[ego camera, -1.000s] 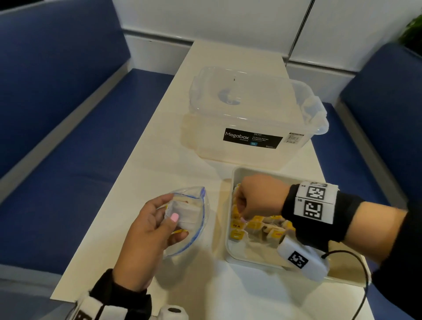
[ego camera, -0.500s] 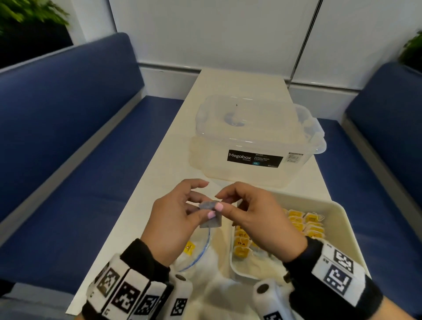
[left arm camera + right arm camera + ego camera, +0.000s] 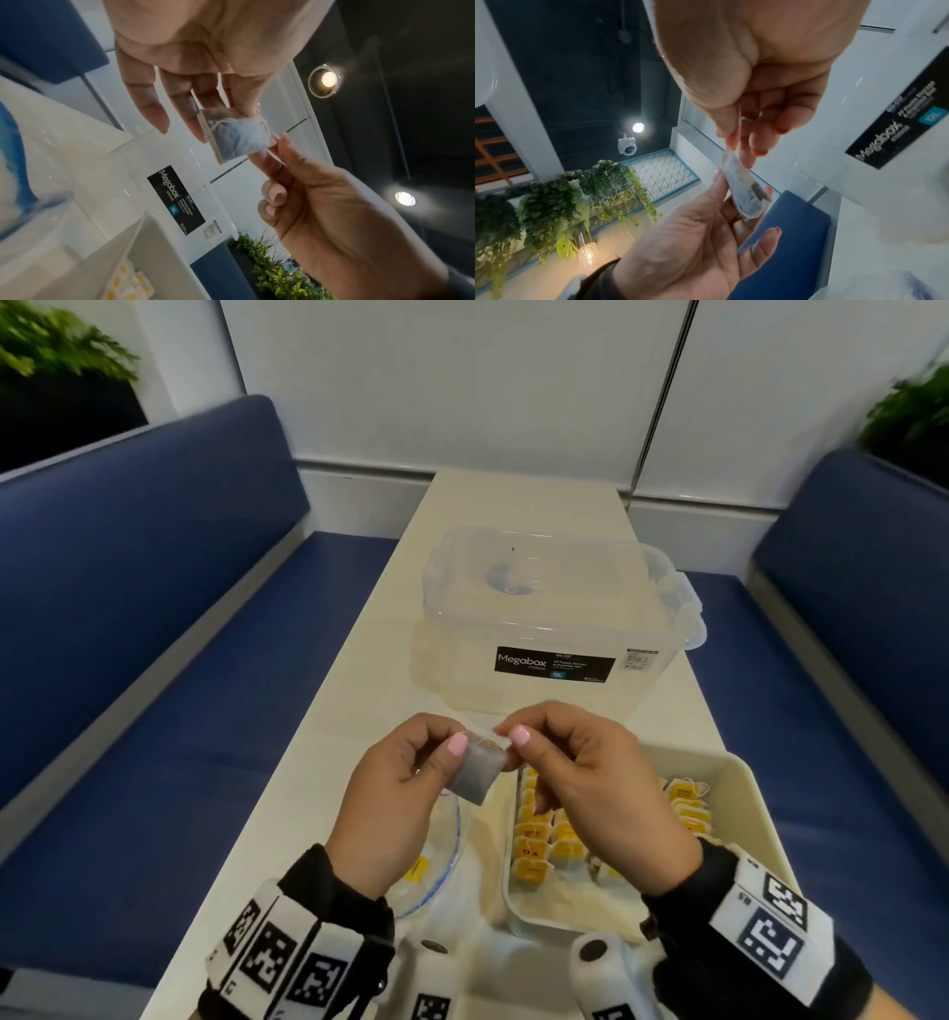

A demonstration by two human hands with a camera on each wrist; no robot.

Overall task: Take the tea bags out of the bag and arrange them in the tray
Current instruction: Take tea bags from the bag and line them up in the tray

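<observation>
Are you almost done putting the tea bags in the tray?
Getting there. Rows of yellow-tagged tea bags already sit in the tray. One tea bag is in hand, pinched between the left hand and right hand above the table. The plastic bag still shows at least one yellow tag, so some remain.

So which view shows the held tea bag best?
Left wrist: the tea bag faces the camera, string visible, pinched by both hands. Head shows it small and flat-on; right wrist sees it nearly edge-on.
</observation>
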